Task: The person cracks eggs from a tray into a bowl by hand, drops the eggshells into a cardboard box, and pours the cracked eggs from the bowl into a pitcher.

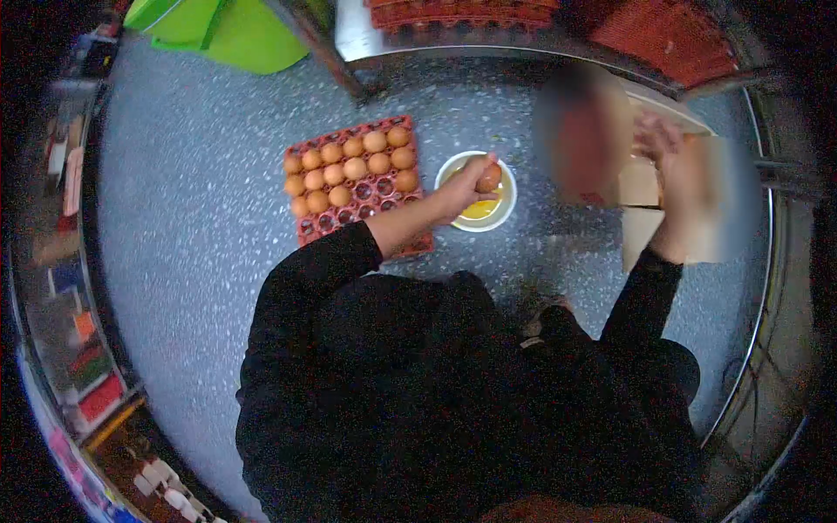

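Note:
My left hand (465, 186) is closed around a brown egg (489, 178), holding it above a white bowl (511, 202). Yellow egg yolk (481, 209) lies in the bowl. Left of the bowl is a red egg tray (425, 244), partly covered by my left forearm; brown eggs (354, 168) fill its far rows, and several nearer cells hold none. Out to the right, my right hand (660, 144) is over an open cardboard box (641, 185). Its fingers look apart and no object shows in them, though the hand is somewhat smeared.
Speckled grey floor (200, 218) lies beneath everything. At the far left is a bright green plastic container (248, 39). Red trays (462, 12) are stacked on a metal surface at the far side, with another red stack (667, 39) beside them. Shelving (83, 349) runs along the left.

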`<action>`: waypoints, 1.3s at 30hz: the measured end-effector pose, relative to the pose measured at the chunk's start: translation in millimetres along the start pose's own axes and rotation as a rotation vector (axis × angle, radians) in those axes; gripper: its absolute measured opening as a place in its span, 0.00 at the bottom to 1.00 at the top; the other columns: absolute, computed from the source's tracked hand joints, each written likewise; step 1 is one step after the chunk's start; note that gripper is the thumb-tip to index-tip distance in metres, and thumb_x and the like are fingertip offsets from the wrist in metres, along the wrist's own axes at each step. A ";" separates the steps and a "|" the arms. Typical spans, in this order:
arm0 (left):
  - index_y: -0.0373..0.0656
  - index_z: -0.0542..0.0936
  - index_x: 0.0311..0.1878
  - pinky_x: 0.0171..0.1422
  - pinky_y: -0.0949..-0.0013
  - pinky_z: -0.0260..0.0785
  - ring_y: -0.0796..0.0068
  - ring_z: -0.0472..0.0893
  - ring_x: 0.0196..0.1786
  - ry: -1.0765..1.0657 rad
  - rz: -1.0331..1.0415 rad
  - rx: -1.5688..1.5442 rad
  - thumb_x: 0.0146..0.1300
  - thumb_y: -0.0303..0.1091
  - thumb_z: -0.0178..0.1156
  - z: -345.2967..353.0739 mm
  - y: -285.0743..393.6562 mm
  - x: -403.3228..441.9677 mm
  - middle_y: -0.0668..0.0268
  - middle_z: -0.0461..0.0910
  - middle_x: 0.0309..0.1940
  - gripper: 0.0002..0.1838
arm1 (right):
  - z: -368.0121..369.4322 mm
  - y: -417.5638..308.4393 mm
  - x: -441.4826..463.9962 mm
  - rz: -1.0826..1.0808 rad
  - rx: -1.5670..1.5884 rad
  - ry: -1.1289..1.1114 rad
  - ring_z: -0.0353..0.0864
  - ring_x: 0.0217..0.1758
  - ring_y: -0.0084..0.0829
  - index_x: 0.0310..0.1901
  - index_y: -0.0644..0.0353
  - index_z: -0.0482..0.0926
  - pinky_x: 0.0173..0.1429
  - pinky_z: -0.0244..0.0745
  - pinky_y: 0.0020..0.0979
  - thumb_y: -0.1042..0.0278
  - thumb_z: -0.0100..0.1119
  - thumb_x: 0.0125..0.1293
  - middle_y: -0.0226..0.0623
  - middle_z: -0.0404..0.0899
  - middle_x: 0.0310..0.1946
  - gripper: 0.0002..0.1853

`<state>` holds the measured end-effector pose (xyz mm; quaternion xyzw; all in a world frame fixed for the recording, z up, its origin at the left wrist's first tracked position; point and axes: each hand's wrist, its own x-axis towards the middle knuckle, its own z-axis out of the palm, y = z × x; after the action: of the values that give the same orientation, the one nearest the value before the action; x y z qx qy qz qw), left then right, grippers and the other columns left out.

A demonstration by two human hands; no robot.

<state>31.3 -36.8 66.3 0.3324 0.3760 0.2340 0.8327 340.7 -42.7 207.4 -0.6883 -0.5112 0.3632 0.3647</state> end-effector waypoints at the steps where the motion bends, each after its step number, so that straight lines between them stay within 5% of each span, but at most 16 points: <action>1: 0.45 0.62 0.51 0.46 0.69 0.68 0.74 0.69 0.47 0.038 0.003 -0.072 0.57 0.56 0.47 -2.8 -7.1 -5.5 0.63 0.65 0.44 0.27 | 40.5 -18.9 -11.0 0.012 0.102 -0.268 0.75 0.38 0.26 0.49 0.55 0.70 0.41 0.71 0.26 0.53 0.49 0.59 0.32 0.75 0.41 0.20; 2: 0.46 0.62 0.52 0.48 0.67 0.67 0.73 0.68 0.49 0.069 0.007 -0.142 0.57 0.56 0.47 -4.9 -11.6 -12.0 0.62 0.65 0.46 0.27 | 88.6 -31.4 -25.9 0.205 0.048 -0.370 0.74 0.39 0.25 0.52 0.58 0.65 0.39 0.71 0.27 0.50 0.47 0.60 0.33 0.71 0.45 0.24; 4: 0.45 0.62 0.54 0.54 0.66 0.65 0.68 0.65 0.55 0.097 -0.006 -0.219 0.60 0.53 0.43 -3.5 -13.5 -27.7 0.65 0.62 0.52 0.25 | 164.3 9.3 -33.6 0.268 -0.103 -0.554 0.73 0.40 0.30 0.57 0.55 0.58 0.37 0.71 0.31 0.42 0.41 0.60 0.35 0.64 0.51 0.30; 5: 0.44 0.60 0.55 0.57 0.66 0.60 0.69 0.64 0.55 0.068 0.054 -0.230 0.60 0.54 0.41 -4.9 -19.1 -30.4 0.65 0.62 0.52 0.27 | 189.6 -1.7 -42.9 0.401 0.045 -0.614 0.73 0.42 0.32 0.58 0.57 0.56 0.37 0.72 0.34 0.42 0.40 0.60 0.38 0.61 0.52 0.31; 10: 0.39 0.57 0.57 0.63 0.69 0.49 0.72 0.62 0.57 -0.077 0.220 0.050 0.63 0.55 0.31 -37.4 -63.8 -20.5 0.63 0.62 0.53 0.30 | 264.7 61.8 -60.1 0.347 0.281 -0.453 0.73 0.42 0.28 0.52 0.60 0.62 0.40 0.73 0.30 0.52 0.41 0.63 0.37 0.69 0.43 0.22; 12: 0.38 0.61 0.55 0.59 0.67 0.55 0.67 0.63 0.57 -0.010 0.180 0.229 0.63 0.52 0.35 -46.6 -50.6 -28.4 0.58 0.63 0.54 0.27 | 269.1 67.7 -61.7 0.462 0.437 -0.406 0.73 0.39 0.25 0.50 0.59 0.64 0.39 0.73 0.27 0.58 0.42 0.64 0.34 0.71 0.38 0.17; 14: 0.40 0.66 0.50 0.51 0.61 0.63 0.56 0.69 0.50 0.174 0.057 1.285 0.60 0.44 0.44 -33.2 12.8 -63.1 0.49 0.65 0.48 0.20 | 262.9 71.9 -59.5 0.674 0.695 -0.461 0.73 0.37 0.25 0.50 0.58 0.64 0.39 0.73 0.26 0.59 0.43 0.63 0.33 0.70 0.39 0.17; 15: 0.40 0.66 0.50 0.51 0.61 0.63 0.56 0.69 0.50 0.171 0.059 1.287 0.60 0.44 0.44 -43.6 11.5 -62.8 0.49 0.65 0.48 0.20 | 260.8 71.9 -59.0 0.672 0.696 -0.458 0.73 0.37 0.25 0.50 0.58 0.64 0.39 0.73 0.26 0.59 0.43 0.63 0.33 0.70 0.39 0.17; 17: 0.43 0.70 0.43 0.39 0.55 0.67 0.50 0.71 0.38 0.612 0.355 1.646 0.54 0.36 0.48 -69.1 -1.5 -53.2 0.46 0.66 0.38 0.13 | 258.0 72.0 -58.8 0.672 0.600 -0.357 0.72 0.38 0.27 0.50 0.57 0.65 0.39 0.72 0.27 0.60 0.44 0.63 0.32 0.69 0.40 0.16; 23: 0.40 0.66 0.41 0.30 0.59 0.71 0.52 0.72 0.34 0.642 0.254 1.794 0.53 0.31 0.48 -93.5 -26.7 -37.2 0.50 0.66 0.31 0.12 | 246.9 90.1 -50.9 0.647 0.683 -0.391 0.72 0.39 0.28 0.51 0.56 0.64 0.41 0.72 0.29 0.60 0.46 0.62 0.33 0.68 0.43 0.18; 30: 0.40 0.64 0.42 0.32 0.60 0.71 0.49 0.73 0.37 0.676 0.250 1.668 0.48 0.33 0.53 -90.2 -18.3 -36.1 0.48 0.66 0.31 0.17 | 241.4 103.0 -54.7 0.484 0.440 -0.431 0.71 0.41 0.27 0.54 0.58 0.62 0.45 0.70 0.27 0.67 0.53 0.57 0.35 0.67 0.45 0.22; 32: 0.39 0.64 0.45 0.34 0.62 0.71 0.51 0.74 0.37 0.658 0.339 1.353 0.45 0.33 0.56 -80.1 -7.9 -44.2 0.46 0.67 0.35 0.22 | 247.6 112.7 -54.3 0.064 0.091 -0.267 0.71 0.42 0.28 0.53 0.60 0.62 0.46 0.69 0.26 0.70 0.56 0.54 0.37 0.67 0.46 0.24; 34: 0.41 0.63 0.49 0.38 0.67 0.71 0.59 0.74 0.39 0.560 0.490 1.332 0.50 0.34 0.53 -82.9 -10.6 -35.2 0.50 0.68 0.41 0.22 | 249.8 98.8 -56.3 -0.012 0.119 -0.180 0.71 0.45 0.33 0.51 0.61 0.63 0.50 0.67 0.29 0.68 0.57 0.53 0.40 0.68 0.45 0.24; 36: 0.43 0.63 0.51 0.41 0.71 0.70 0.67 0.72 0.44 0.083 0.109 0.365 0.57 0.35 0.48 -77.5 -16.7 -20.8 0.58 0.69 0.44 0.18 | 250.1 75.3 -57.3 -0.094 0.147 -0.092 0.70 0.47 0.38 0.50 0.62 0.64 0.53 0.64 0.32 0.66 0.59 0.52 0.42 0.69 0.45 0.24; 39: 0.43 0.63 0.51 0.43 0.72 0.69 0.71 0.70 0.47 0.072 -0.007 -0.012 0.62 0.36 0.41 -59.3 -19.5 -14.5 0.62 0.67 0.46 0.15 | 243.1 40.5 -65.8 -0.372 -0.056 0.074 0.67 0.49 0.36 0.51 0.64 0.61 0.53 0.63 0.30 0.73 0.53 0.54 0.44 0.66 0.46 0.22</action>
<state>-21.1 -36.7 29.4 0.3175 0.4056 0.2449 0.8214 132.2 -83.2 66.1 -0.6046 -0.6259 0.2495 0.4248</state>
